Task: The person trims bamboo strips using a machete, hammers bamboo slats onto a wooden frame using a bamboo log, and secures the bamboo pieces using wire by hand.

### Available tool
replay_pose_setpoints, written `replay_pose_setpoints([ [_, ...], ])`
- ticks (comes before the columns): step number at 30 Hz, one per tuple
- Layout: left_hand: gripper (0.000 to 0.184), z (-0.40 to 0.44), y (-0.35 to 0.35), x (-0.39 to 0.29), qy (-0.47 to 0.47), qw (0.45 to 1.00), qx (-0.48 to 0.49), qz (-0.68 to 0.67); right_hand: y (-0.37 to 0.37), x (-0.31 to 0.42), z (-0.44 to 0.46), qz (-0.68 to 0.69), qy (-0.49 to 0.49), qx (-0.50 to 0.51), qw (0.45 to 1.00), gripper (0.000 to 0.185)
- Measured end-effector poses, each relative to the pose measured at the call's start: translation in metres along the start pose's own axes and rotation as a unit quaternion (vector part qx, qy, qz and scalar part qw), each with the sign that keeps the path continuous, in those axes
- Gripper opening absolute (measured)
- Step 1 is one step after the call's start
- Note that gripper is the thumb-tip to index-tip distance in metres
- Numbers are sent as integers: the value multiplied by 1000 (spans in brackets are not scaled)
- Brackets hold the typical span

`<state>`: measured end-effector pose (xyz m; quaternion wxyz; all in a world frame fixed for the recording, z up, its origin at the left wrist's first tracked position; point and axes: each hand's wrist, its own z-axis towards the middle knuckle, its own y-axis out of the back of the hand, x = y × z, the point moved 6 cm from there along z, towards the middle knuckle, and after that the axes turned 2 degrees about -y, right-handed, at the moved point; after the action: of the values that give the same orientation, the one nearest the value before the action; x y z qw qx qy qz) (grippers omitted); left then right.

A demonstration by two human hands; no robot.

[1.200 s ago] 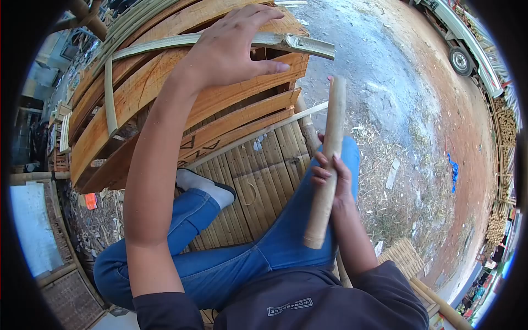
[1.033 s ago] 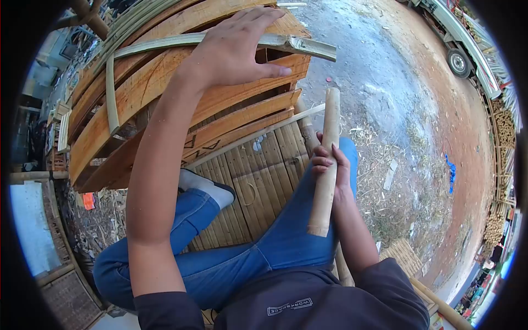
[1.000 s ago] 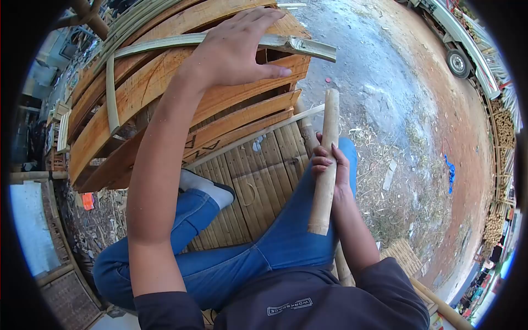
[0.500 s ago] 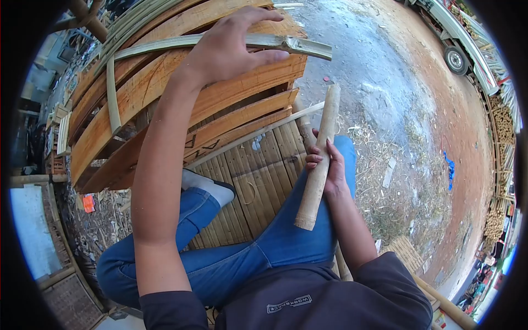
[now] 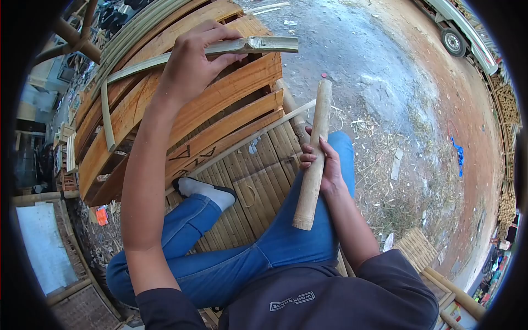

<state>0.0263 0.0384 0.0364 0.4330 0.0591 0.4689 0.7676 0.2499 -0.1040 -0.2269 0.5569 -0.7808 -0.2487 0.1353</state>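
A long split bamboo strip (image 5: 270, 44) lies slantwise over the top of a curved stack of orange-brown wooden planks (image 5: 220, 91). My left hand (image 5: 192, 60) is closed on this strip, with the fingers over its far side and the thumb along its near side. Lower on the right, my right hand (image 5: 320, 165) grips a short, thick bamboo piece (image 5: 314, 184) around its middle. That piece stands slanted above my right thigh, its lower end towards me. The palm side of my left hand is partly hidden.
Under my legs is a bamboo slat platform (image 5: 247, 181). A thin strip hangs down the planks' left side (image 5: 107, 118). Shavings litter the ground to the right, with a blue scrap (image 5: 457, 154). A truck wheel (image 5: 453, 42) shows at the upper right.
My left hand has gone from spread fingers above the strip to a grip on it. The thick bamboo piece has tilted slightly in my right hand. The whole view has shifted a little.
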Motion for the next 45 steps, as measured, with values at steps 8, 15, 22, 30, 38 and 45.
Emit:
replay_pose_setpoints([
  [8,28,3,2,4,21,999,8,-34,-2,0,1,-36,-4,2,999,56],
  [15,25,4,3,2,34,996,59,-49,-3,0,0,-33,-3,4,999,57],
  [22,27,6,5,39,83,986,-68,-130,-2,0,-1,-26,-4,4,1000,54],
  [30,22,26,-2,29,30,993,72,90,-1,-1,0,-25,-12,5,1000,49],
  [38,31,11,5,19,-29,998,52,-11,-2,0,0,-36,-9,-10,999,56],
  [45,29,11,10,2,-92,995,6,28,-6,-1,-1,-64,-3,-33,997,49],
])
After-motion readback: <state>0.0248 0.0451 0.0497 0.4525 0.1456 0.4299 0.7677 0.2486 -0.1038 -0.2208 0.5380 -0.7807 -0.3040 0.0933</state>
